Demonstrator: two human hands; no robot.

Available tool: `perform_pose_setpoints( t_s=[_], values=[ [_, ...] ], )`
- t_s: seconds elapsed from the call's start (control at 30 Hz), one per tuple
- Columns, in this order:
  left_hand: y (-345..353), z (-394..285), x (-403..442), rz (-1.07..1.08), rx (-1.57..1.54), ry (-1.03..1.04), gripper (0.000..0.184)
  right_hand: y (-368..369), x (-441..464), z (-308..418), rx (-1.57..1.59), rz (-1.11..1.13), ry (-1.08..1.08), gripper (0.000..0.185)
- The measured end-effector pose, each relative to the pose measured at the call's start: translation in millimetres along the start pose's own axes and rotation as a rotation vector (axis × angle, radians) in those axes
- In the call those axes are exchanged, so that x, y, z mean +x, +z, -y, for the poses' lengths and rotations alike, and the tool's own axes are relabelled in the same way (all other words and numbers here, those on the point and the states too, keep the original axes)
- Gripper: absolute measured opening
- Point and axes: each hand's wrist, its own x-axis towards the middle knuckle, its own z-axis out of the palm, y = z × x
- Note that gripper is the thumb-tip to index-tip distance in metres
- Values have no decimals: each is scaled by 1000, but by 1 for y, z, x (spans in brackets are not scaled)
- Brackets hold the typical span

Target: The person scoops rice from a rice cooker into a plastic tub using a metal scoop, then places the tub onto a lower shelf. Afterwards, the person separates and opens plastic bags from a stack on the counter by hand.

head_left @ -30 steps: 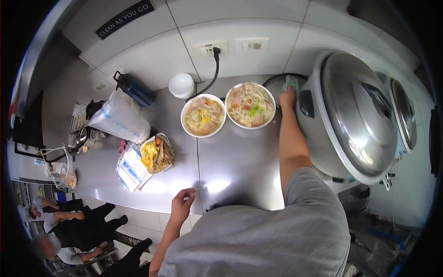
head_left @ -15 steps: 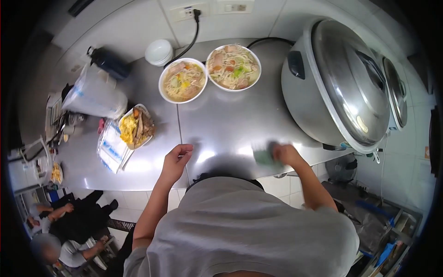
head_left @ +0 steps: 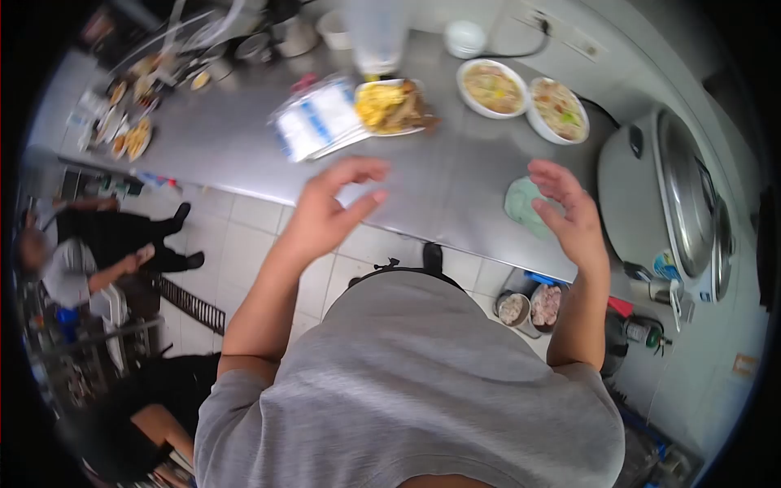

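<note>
One green cloth [head_left: 525,203], previously gripped, now lies on the counter [head_left: 455,175]; right hand [head_left: 569,213] hovers beside it, part-open, empty.

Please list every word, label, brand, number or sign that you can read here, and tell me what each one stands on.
No text is legible in this view.
Blue markings on the flat, plastic-wrapped white packets: too blurred to read.
Small blue-green label by the large grey cooker with a metal lid: too small to read.
Small orange patch on the white wall: no lettering can be made out.
</note>
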Motion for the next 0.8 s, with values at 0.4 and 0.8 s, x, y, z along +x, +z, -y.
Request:
perform_pose_setpoints(
  t_s=[0.4, 0.8],
  values=[
    [-145, 71, -243, -562, -250, -572, 22, 275, 60, 112, 20, 878, -78, 36],
    [-184, 136, -137, -404, -126, -580, 24, 361, 252, 26, -412, -87, -334, 35]
  ],
)
